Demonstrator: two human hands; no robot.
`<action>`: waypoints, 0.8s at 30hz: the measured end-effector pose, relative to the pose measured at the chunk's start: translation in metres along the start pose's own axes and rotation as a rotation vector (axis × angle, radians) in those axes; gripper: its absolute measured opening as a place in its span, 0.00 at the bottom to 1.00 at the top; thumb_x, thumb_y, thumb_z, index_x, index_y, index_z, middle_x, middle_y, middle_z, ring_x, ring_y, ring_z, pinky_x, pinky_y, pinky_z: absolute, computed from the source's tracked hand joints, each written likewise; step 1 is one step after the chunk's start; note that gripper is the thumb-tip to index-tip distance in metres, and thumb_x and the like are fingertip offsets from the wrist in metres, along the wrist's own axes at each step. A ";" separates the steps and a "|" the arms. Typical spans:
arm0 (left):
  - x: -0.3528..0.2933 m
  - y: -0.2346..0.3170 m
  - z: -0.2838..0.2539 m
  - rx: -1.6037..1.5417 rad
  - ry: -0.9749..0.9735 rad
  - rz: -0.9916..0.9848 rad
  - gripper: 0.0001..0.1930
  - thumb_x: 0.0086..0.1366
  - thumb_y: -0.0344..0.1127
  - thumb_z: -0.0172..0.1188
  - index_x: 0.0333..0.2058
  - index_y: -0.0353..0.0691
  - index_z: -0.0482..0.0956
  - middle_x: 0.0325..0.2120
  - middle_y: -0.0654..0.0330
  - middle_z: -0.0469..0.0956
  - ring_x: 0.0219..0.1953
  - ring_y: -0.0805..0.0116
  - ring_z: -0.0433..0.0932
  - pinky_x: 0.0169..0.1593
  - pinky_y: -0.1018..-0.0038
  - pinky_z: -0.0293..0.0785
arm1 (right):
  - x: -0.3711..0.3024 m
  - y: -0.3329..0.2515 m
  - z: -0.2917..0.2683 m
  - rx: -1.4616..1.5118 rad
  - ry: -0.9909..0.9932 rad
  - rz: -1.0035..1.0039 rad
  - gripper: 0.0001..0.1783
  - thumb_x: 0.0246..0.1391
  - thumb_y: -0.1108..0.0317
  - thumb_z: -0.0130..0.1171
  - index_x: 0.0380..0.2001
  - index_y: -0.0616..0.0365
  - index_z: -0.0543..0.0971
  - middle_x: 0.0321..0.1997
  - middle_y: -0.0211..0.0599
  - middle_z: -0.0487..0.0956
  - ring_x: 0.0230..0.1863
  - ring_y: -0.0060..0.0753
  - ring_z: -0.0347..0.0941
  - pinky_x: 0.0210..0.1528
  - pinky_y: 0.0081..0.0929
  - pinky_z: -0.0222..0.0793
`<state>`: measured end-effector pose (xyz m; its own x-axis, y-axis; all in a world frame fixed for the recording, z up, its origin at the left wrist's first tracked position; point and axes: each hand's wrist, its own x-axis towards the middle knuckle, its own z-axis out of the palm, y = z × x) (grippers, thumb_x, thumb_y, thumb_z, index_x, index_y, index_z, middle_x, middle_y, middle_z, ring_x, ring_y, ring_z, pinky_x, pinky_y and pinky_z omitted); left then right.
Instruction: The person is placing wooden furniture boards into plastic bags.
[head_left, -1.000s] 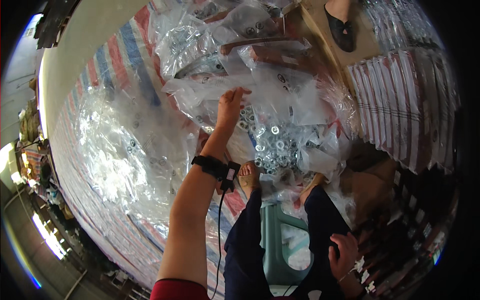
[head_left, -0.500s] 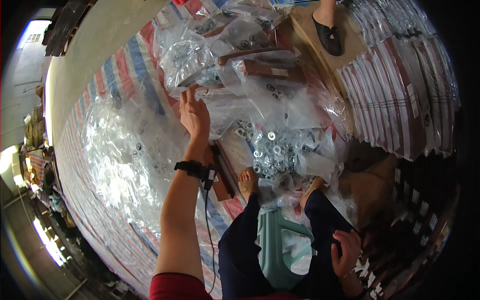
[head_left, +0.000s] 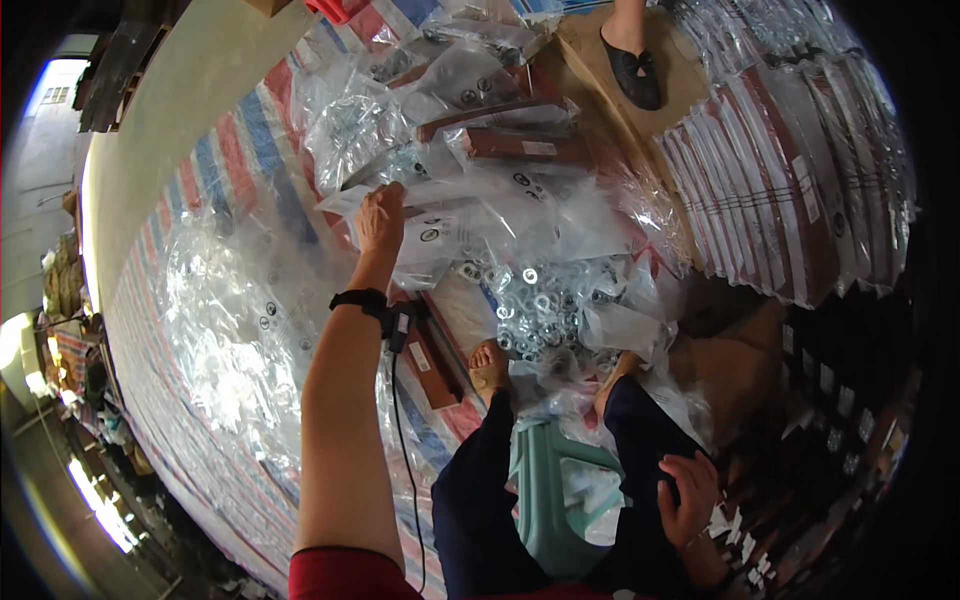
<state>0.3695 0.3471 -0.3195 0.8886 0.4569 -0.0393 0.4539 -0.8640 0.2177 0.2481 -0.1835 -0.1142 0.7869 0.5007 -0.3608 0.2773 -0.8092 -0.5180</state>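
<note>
My left hand (head_left: 380,220) reaches out over the pile, its fingers closed on the edge of a clear printed plastic bag (head_left: 480,215). That bag lies spread to the right of the hand. Just beyond it are brown bar-shaped pieces (head_left: 525,147), some inside clear bags. Below the bag is a heap of shiny metal rings (head_left: 540,310) on plastic. My right hand (head_left: 690,497) rests on my right thigh, holding nothing, its fingers loosely bent and apart.
Clear plastic bags (head_left: 230,330) cover the striped sheet (head_left: 230,150) at left. A brown piece (head_left: 432,365) lies by my left foot. A green stool (head_left: 545,500) stands between my legs. Wrapped brown pieces (head_left: 750,190) are stacked at right, near another person's shoe (head_left: 632,75).
My left hand has shifted slightly, and the bag's edge now stands out on both sides of its fingers. The right hand stays on the thigh. The whole view has shifted a little.
</note>
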 end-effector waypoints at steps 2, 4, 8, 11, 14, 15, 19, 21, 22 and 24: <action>0.003 0.009 -0.027 -0.013 0.040 0.085 0.07 0.61 0.36 0.52 0.31 0.42 0.77 0.32 0.54 0.78 0.38 0.50 0.76 0.39 0.59 0.71 | -0.001 0.000 0.001 -0.006 0.019 -0.023 0.14 0.49 0.70 0.55 0.41 0.57 0.76 0.43 0.40 0.78 0.47 0.41 0.73 0.59 0.45 0.59; 0.004 0.021 -0.058 -0.026 0.084 0.175 0.07 0.61 0.37 0.53 0.33 0.41 0.76 0.32 0.54 0.78 0.37 0.50 0.76 0.39 0.59 0.70 | -0.001 0.000 0.001 0.012 0.043 -0.050 0.14 0.48 0.70 0.56 0.41 0.56 0.76 0.42 0.38 0.78 0.46 0.41 0.73 0.59 0.45 0.60; -0.018 0.049 -0.135 -0.064 0.163 0.319 0.05 0.59 0.35 0.53 0.31 0.42 0.76 0.29 0.56 0.77 0.36 0.51 0.76 0.38 0.60 0.71 | -0.006 0.004 0.010 0.056 0.116 -0.128 0.15 0.45 0.72 0.58 0.41 0.55 0.75 0.41 0.35 0.78 0.46 0.39 0.73 0.58 0.43 0.62; -0.046 0.070 -0.206 -0.112 0.205 0.418 0.06 0.60 0.36 0.55 0.31 0.41 0.76 0.29 0.56 0.77 0.35 0.52 0.76 0.38 0.61 0.71 | -0.012 0.007 0.017 0.066 0.180 -0.198 0.15 0.46 0.72 0.59 0.40 0.55 0.74 0.40 0.35 0.77 0.45 0.41 0.73 0.56 0.42 0.63; -0.089 0.092 -0.275 -0.289 0.191 0.472 0.07 0.61 0.32 0.55 0.30 0.32 0.75 0.26 0.51 0.75 0.29 0.54 0.75 0.36 0.68 0.70 | -0.016 0.009 0.025 0.119 0.219 -0.239 0.17 0.45 0.69 0.61 0.41 0.54 0.74 0.40 0.36 0.77 0.44 0.42 0.72 0.55 0.41 0.63; -0.106 0.103 -0.300 -0.286 0.210 0.497 0.07 0.61 0.32 0.55 0.30 0.32 0.75 0.26 0.51 0.75 0.29 0.54 0.75 0.36 0.68 0.70 | -0.017 0.012 0.031 0.145 0.220 -0.247 0.18 0.45 0.68 0.62 0.43 0.54 0.74 0.40 0.36 0.77 0.45 0.42 0.73 0.56 0.41 0.63; -0.186 0.151 -0.392 -0.407 0.041 0.525 0.06 0.61 0.28 0.54 0.31 0.30 0.74 0.26 0.52 0.75 0.32 0.56 0.76 0.37 0.69 0.69 | -0.020 0.004 0.042 0.850 0.040 -0.091 0.43 0.45 0.67 0.68 0.63 0.51 0.59 0.56 0.42 0.71 0.56 0.37 0.69 0.59 0.35 0.62; -0.226 0.166 -0.424 -0.444 -0.056 0.607 0.06 0.62 0.28 0.54 0.31 0.29 0.73 0.25 0.52 0.73 0.31 0.61 0.76 0.38 0.71 0.69 | -0.014 -0.027 0.019 1.372 -0.069 -0.114 0.55 0.44 0.68 0.70 0.69 0.48 0.45 0.69 0.45 0.55 0.63 0.40 0.62 0.61 0.37 0.61; -0.243 0.170 -0.433 -0.510 -0.118 0.644 0.07 0.64 0.27 0.52 0.30 0.29 0.73 0.24 0.54 0.72 0.30 0.65 0.74 0.38 0.71 0.68 | -0.012 -0.041 0.002 1.399 -0.050 -0.238 0.58 0.44 0.69 0.71 0.69 0.48 0.42 0.71 0.44 0.50 0.64 0.41 0.60 0.61 0.38 0.61; -0.282 0.184 -0.448 -0.572 -0.186 0.686 0.07 0.65 0.27 0.51 0.30 0.29 0.73 0.24 0.55 0.72 0.29 0.66 0.73 0.37 0.72 0.67 | -0.014 -0.056 -0.018 1.423 -0.063 -0.378 0.60 0.43 0.70 0.71 0.69 0.48 0.38 0.72 0.44 0.44 0.65 0.42 0.58 0.62 0.38 0.60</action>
<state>0.1735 0.1541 0.1689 0.9703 -0.2031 0.1313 -0.2358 -0.6742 0.6999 0.2316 -0.1504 -0.0660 0.7576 0.6510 -0.0469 -0.3364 0.3278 -0.8828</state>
